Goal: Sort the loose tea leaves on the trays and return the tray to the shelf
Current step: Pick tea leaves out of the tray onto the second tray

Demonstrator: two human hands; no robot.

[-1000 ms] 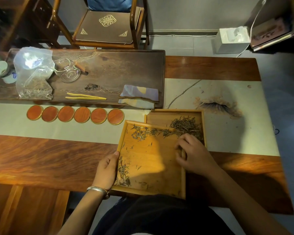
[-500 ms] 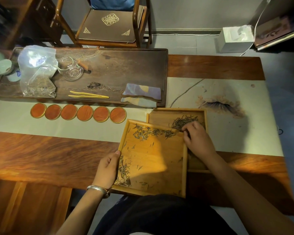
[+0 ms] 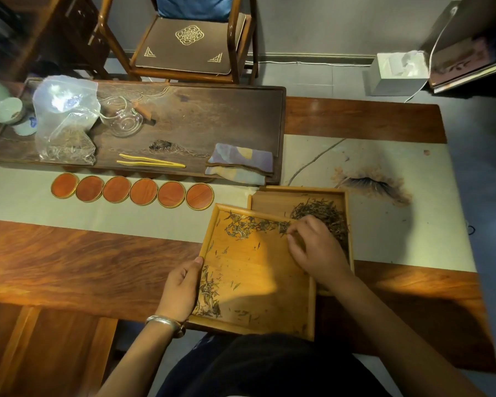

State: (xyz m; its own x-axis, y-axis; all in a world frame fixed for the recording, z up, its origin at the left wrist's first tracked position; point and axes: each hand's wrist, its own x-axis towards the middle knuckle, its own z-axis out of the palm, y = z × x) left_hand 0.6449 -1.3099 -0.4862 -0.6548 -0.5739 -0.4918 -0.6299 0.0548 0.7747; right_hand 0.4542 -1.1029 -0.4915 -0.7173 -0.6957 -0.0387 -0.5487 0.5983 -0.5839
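A light wooden tray (image 3: 252,270) lies at the table's near edge, overlapping a second wooden tray (image 3: 272,199) behind it. Scattered tea leaves (image 3: 246,226) run along the near tray's far side, and a small heap (image 3: 208,296) lies by its left wall. A denser pile of tea leaves (image 3: 324,213) fills the far tray. My left hand (image 3: 182,287) grips the near tray's left rim. My right hand (image 3: 315,247) rests over the near tray's far right corner, fingertips pinched among the leaves; whether it holds any leaf is unclear.
Several round orange coasters (image 3: 132,191) line the cloth runner (image 3: 384,239). A dark tea board (image 3: 212,118) carries a plastic bag of tea (image 3: 65,127), glass pitcher (image 3: 125,121), yellow tweezers (image 3: 151,161) and folded cloth (image 3: 239,164). A chair (image 3: 188,50) stands behind the table, and a tissue box (image 3: 398,73) sits on the floor.
My right hand moved from the near tray's right rim up toward its far right corner, then shifted slightly left onto the leaves there. My left hand stays on the left rim.
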